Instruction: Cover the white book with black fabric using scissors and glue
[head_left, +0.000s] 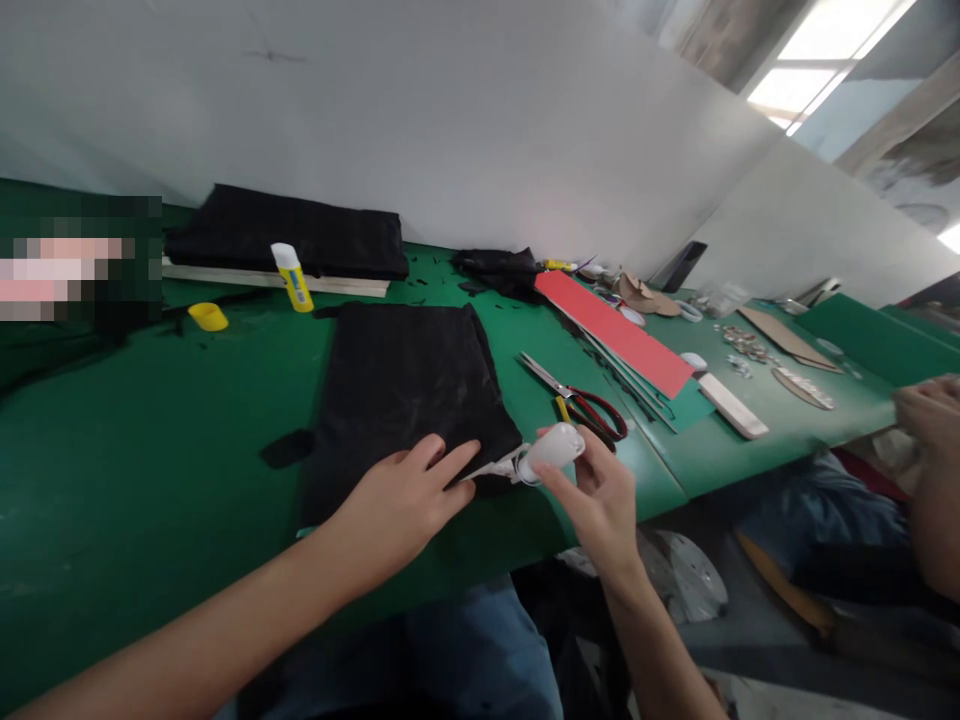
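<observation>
I look down on a black sheet (405, 385) lying flat on the green worktop (150, 450), its long axis running away from me toward the wall and leaning a little to the right. Its near right corner is where both hands meet.

My left hand (397, 505) lies open and flat on the sheet's near edge, with the fingers stretched to the right and gripping nothing. My right hand (600, 500) is closed around a white tool (551, 448), thumb and fingers pinching its rounded body. The tool lies almost crosswise to the sheet, its thin tip pointing left at that near right corner (I cannot tell whether the tip touches the sheet or hangs just off it). The left fingertips end just beside the tip, so the two hands are about equally near the corner, the left coming from on the sheet and the right from off it.

Red-handled scissors (585, 400) lie just beyond the right hand, and a red strip (615, 335) slants further off. A glue stick (292, 278) stands upright past the sheet's far left corner, with a yellow cap (208, 316) to its left. At the right edge of the view another person's hand (930, 410) rests, well apart from mine.
</observation>
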